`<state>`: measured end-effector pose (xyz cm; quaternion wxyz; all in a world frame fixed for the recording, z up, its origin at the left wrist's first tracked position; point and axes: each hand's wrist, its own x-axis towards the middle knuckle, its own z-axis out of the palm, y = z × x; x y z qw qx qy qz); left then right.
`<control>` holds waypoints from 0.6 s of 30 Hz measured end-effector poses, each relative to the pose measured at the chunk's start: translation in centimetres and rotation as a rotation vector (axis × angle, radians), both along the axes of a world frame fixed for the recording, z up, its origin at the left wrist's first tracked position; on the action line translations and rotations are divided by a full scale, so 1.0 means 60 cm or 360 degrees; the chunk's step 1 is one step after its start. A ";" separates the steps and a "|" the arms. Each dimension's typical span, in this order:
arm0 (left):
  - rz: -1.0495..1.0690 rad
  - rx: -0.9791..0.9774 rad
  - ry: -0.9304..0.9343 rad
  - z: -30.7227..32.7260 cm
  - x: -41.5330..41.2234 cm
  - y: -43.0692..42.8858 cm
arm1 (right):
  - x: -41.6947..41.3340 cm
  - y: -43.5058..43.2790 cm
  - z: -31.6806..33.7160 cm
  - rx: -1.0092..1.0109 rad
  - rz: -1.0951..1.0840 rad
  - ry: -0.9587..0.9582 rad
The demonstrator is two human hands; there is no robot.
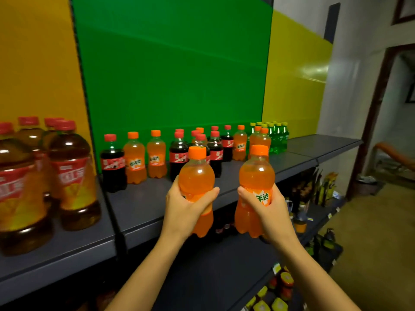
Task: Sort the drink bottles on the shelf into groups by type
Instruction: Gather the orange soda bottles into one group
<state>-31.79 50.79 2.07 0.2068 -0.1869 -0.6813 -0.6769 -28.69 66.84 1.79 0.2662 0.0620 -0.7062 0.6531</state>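
My left hand [182, 205] grips one orange soda bottle [196, 176] and my right hand [269, 207] grips a second orange soda bottle [256, 176]; both are held upright in front of the grey shelf [143, 205]. On the shelf behind them stand two orange soda bottles [135, 158] beside a cola bottle [113, 163] at the left. A mixed cluster of cola bottles [215, 151] and orange ones [239, 143] stands further back. Several green soda bottles [277, 136] are grouped at the right.
Large iced tea bottles [71, 173] with red caps fill the neighbouring shelf section at the left. Lower shelves [318, 212] hold jars and packets. Green [175, 75] and yellow back panels rise behind the shelf. A floor and doorway lie to the right.
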 end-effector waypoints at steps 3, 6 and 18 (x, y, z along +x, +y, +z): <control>-0.0063 -0.0001 -0.0038 -0.004 -0.031 0.059 | -0.032 0.054 -0.004 0.0000 -0.0027 0.0031; -0.0124 -0.0011 -0.0067 -0.007 -0.075 0.111 | -0.073 0.101 -0.010 -0.0019 -0.0057 0.0051; -0.0161 0.0086 -0.0099 -0.002 -0.298 0.290 | -0.289 0.283 0.006 -0.0016 -0.0195 0.0120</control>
